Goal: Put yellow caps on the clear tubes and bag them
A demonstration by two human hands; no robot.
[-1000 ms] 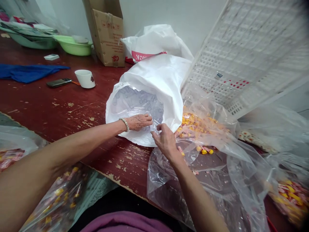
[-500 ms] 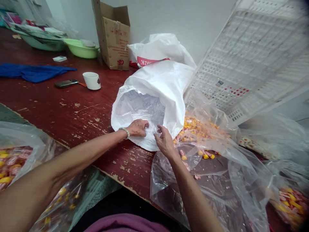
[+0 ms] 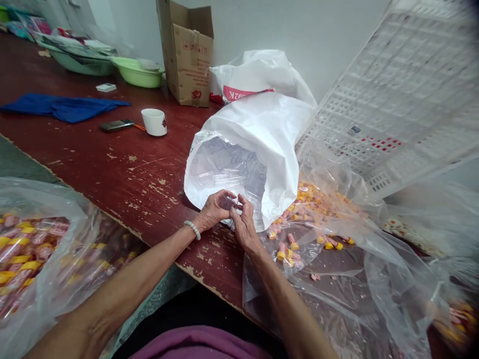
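At the mouth of a white woven sack (image 3: 258, 119) lying on its side, both hands meet. My left hand (image 3: 212, 212), with a beaded bracelet at the wrist, is closed around a clear plastic tube (image 3: 227, 202). My right hand (image 3: 244, 222) pinches at the near end of this tube, its thumb and fingertips close together. Fingers partly cover the tube, so its full length is hidden. Many similar clear tubes (image 3: 228, 177) lie inside the sack.
Right of the sack, yellow-capped candy tubes (image 3: 309, 197) lie on clear plastic sheeting below a leaning white crate (image 3: 396, 94). A filled bag (image 3: 26, 254) sits lower left. A cup (image 3: 154, 122), phone (image 3: 117, 125), blue cloth (image 3: 67, 107) and carton (image 3: 192, 65) stand beyond.
My hands have come together from apart, and a clear tube now shows between them. The whole scene has shifted slightly right in view.
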